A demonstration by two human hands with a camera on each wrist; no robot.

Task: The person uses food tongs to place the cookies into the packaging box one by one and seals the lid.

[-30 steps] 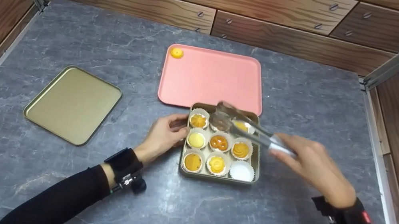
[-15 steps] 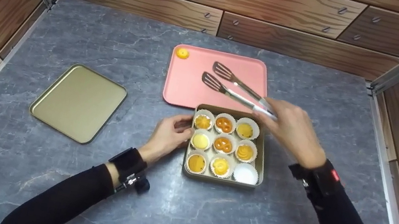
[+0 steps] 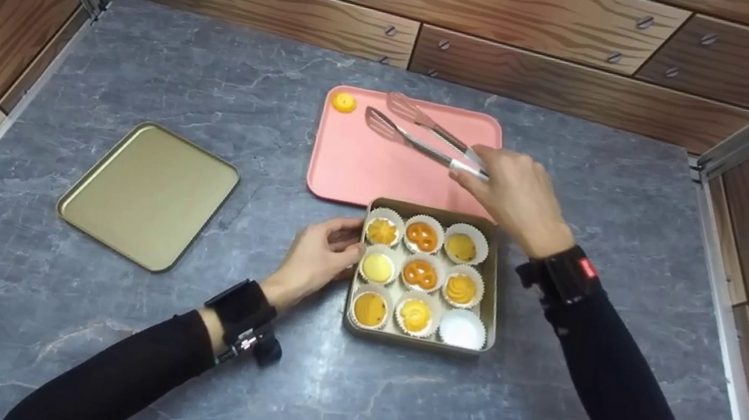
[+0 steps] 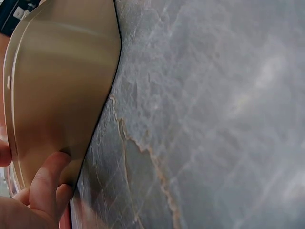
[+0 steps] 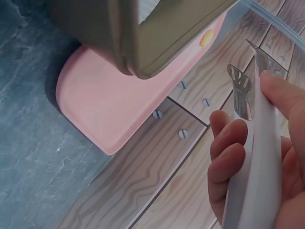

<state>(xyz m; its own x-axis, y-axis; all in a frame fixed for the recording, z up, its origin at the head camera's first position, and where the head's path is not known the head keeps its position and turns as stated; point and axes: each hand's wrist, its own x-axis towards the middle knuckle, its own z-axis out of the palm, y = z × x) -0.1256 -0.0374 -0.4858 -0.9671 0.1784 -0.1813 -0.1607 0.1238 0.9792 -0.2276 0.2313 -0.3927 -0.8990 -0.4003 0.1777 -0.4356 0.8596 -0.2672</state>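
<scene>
A gold tin box (image 3: 496,291) holds several white paper cups with cookies; the front-right cup (image 3: 462,329) shows only white paper. My left hand (image 3: 313,260) holds the tin's left side, fingers against its outer wall and thumb at the rim, as the left wrist view shows too. My right hand (image 3: 521,196) grips slotted tongs (image 3: 430,149) by their white handles, arms slightly spread. Above the pink tray (image 3: 349,179), the tong heads have nothing visible between them. One yellow round cookie (image 3: 343,102) lies in the tray's far-left corner.
To the left, a gold lid (image 3: 149,195) lies on the grey marbled table (image 3: 221,397). The pink tray is directly behind the tin. Wood-patterned panels (image 3: 302,8) stand at the back and both sides.
The right hand has moved the tongs from over the tin's back row to over the pink tray, farther back and left. The left hand stays at the tin.
</scene>
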